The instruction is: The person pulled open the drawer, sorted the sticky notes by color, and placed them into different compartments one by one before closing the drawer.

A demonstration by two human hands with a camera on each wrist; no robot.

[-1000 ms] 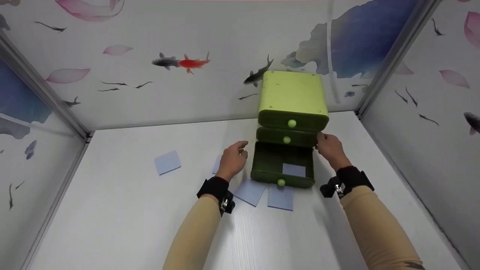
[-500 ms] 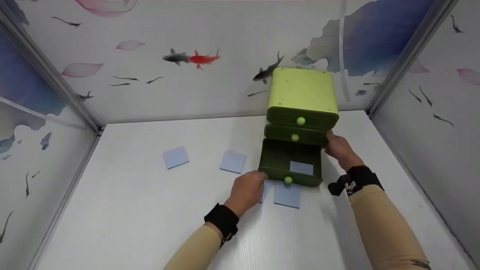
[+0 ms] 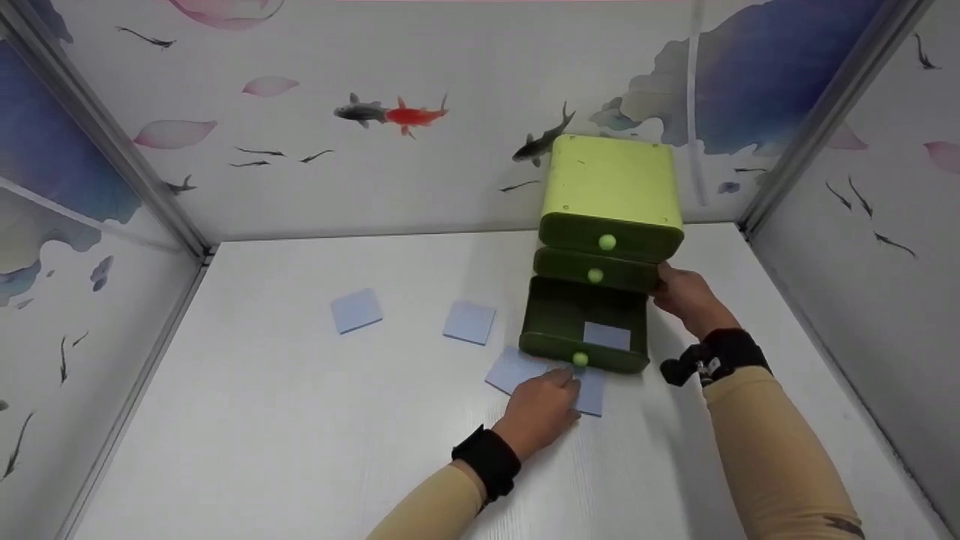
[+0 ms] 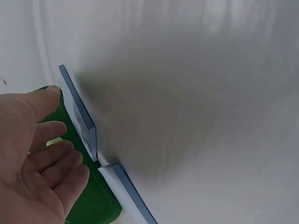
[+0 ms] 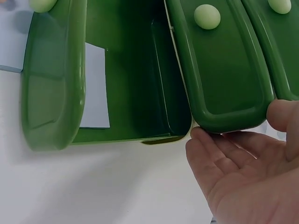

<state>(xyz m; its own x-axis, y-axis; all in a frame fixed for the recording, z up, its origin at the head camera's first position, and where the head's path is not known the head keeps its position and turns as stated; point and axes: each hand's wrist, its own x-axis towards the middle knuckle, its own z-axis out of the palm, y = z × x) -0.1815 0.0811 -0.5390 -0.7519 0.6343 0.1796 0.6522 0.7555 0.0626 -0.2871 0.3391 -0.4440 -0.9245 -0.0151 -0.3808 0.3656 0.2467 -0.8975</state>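
A small drawer cabinet (image 3: 615, 176) has a yellow-green top and dark green drawers with round pale green knobs. Its bottom drawer (image 3: 555, 346) is pulled out, with a pale blue square (image 3: 607, 335) lying inside. My left hand (image 3: 541, 409) is just before that drawer, over a light blue pad (image 3: 590, 394); another blue pad (image 3: 514, 367) lies beside it. In the left wrist view its fingers are loosely bent, with nothing between them. My right hand (image 3: 690, 300) touches the cabinet's right side by the middle drawer (image 5: 224, 70), fingers extended and thumb near the corner.
Two more blue squares lie on the white table left of the cabinet, one near (image 3: 469, 322) and one farther off (image 3: 357, 310). Behind stands a white wall (image 3: 465, 180) painted with fish; side walls flank the table.
My left hand has gone from left of the cabinet, past the bottom drawer's front corner, to the pads before it. My right hand keeps its place at the cabinet. The head view has shifted slightly.
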